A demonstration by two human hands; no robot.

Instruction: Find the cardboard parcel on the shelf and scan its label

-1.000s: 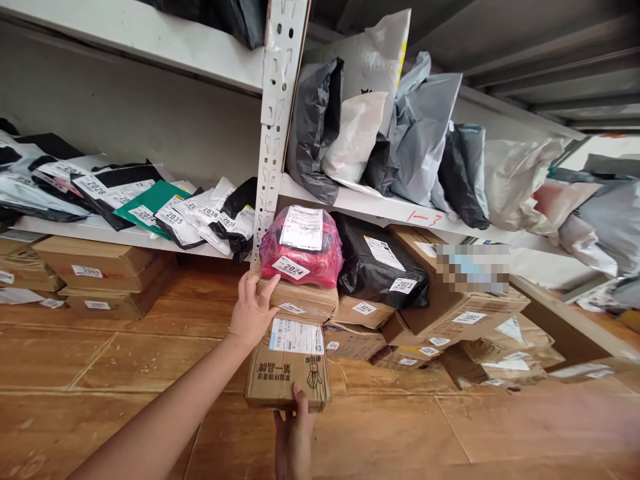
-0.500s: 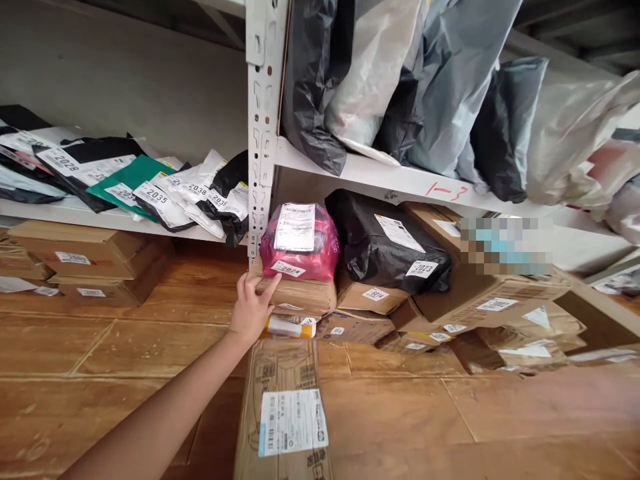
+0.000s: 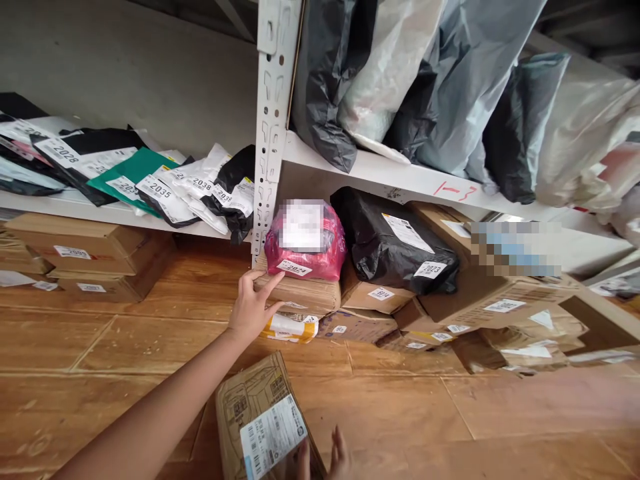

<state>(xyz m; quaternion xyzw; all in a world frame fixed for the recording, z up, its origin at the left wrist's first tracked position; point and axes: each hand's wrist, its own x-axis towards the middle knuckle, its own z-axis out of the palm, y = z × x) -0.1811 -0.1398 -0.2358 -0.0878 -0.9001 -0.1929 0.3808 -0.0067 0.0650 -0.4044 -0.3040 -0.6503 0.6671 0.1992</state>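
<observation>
- Loose box is turning, far end now swinging left compared with half a second ago; right hand is showing again at the bottom edge.
- Far left: numbered mailers, including a green mailer, are lying on the left shelf; stacked cartons are sitting below.
- Left hand: resting on the front left corner of the upper brown box, thumb and index spread apart, not wrapping round it. Looks like it's steadying the stack.
- Loose box: lying askew at bottom centre, in front of the stack, label facing up. Can't tell if it's touching the floor.
- Pink bag is sitting on the upper brown box; yellow parcel is showing underneath.
- Right hand: blurring, thumb over the box's right side, fingers apart from thumb. Can't tell if it's gripping.
- Step, my read: handling the loose box one-handed. Next move is calling for a firm right-hand hold, stack staying steady.
- Right: black parcel is sitting beside the pink bag.
</observation>
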